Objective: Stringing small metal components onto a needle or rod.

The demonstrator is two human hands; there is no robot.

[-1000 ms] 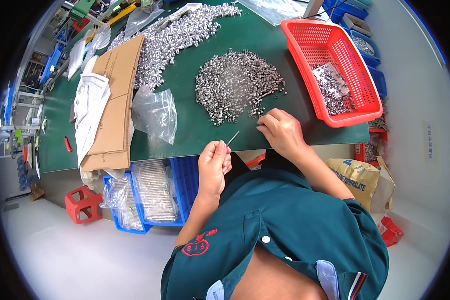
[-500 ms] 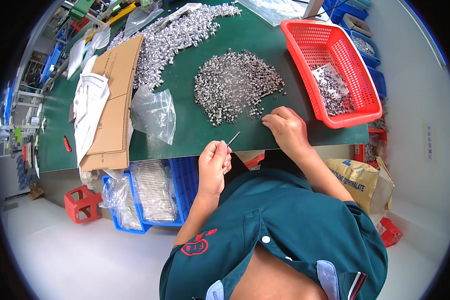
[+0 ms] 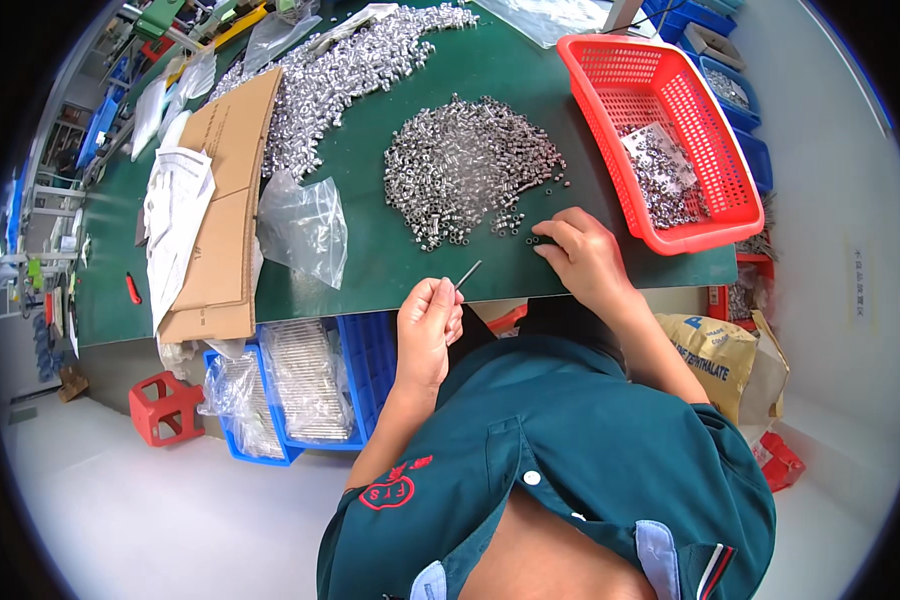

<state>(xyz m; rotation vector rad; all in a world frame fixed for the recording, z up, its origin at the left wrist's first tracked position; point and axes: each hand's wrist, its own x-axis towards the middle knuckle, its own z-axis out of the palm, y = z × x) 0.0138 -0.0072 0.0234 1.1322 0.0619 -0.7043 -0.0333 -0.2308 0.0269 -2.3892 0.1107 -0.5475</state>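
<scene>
Gripping a thin metal rod [image 3: 468,274] in our left hand [image 3: 428,325], thumb against curled fingers, just at the table's near edge; the rod's free end points up and to the right. Our right hand [image 3: 585,262] is over the near edge, right of centre, fingers bent, palm down. A couple of small metal rings [image 3: 533,240] sit right at its fingertips; we can't tell if it has hold of one.

Just beyond: the main heap of rings [image 3: 470,170], mid-table, nearer the near edge than the far one, few strays on its right side. Right of that, we've got a red perforated basket [image 3: 610,140] along the table's right edge, with more small metal parts and a white sheet inside.

Left of the heap: clear plastic bag [image 3: 305,232], then flattened cardboard [image 3: 222,215] reaching the near edge, white papers [image 3: 178,195] on its left. Second, brighter silver pile [image 3: 355,75] runs toward the far edge. Below the near edge, left: blue crates [image 3: 368,375] with bagged rods.
</scene>
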